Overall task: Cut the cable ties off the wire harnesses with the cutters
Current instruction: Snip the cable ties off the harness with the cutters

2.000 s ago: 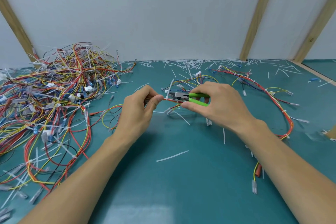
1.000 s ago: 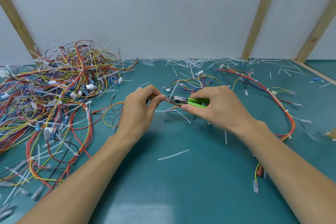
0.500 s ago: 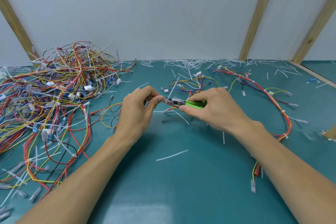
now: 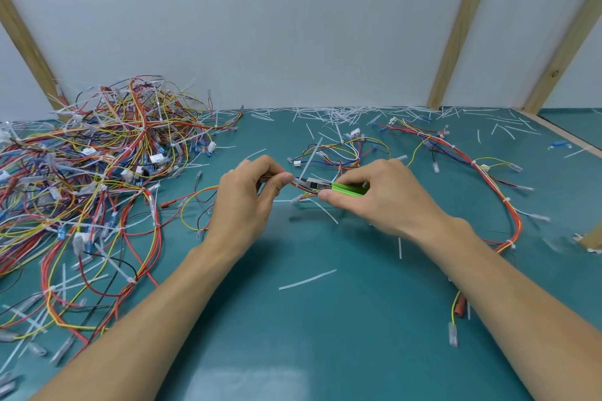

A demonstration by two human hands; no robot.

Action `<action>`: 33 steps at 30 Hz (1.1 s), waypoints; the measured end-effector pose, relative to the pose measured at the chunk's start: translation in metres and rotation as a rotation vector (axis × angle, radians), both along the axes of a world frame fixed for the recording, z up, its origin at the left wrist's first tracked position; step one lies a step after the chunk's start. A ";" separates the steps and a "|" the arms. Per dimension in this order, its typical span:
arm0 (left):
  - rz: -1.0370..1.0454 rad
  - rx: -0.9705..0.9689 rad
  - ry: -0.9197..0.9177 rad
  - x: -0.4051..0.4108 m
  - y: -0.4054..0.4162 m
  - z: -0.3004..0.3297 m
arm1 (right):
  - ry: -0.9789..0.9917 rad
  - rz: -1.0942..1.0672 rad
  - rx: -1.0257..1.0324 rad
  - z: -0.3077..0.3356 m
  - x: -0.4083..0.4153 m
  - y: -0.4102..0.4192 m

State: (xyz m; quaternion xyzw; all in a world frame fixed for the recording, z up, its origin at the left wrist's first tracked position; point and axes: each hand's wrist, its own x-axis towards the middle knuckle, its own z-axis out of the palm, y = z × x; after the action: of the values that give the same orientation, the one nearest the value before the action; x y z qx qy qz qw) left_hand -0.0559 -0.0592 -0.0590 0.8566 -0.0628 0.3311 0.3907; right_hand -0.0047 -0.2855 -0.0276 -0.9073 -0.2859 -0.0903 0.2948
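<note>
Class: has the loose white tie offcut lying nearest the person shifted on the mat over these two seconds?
No. The offcut lies on the mat, same place between both forearms.

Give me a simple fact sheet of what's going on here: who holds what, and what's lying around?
Left hand: pinches the wire bundle being worked on
Right hand: grips the green-handled cutters, tip at the bundle
Tangled pile of harnesses: left side of the table
Loose harness: right side, cable ties visible on it
Cut tie scraps: scattered along the far edge
Single cut strip: between the forearms
Table: teal surface
</note>
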 end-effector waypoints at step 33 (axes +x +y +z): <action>-0.012 -0.003 0.003 0.000 -0.001 0.000 | -0.016 -0.041 -0.042 0.002 -0.002 0.003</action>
State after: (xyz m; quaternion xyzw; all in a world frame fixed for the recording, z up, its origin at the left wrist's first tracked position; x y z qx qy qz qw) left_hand -0.0563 -0.0598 -0.0590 0.8563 -0.0666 0.3275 0.3939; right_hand -0.0065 -0.2822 -0.0254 -0.9182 -0.2712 -0.0976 0.2716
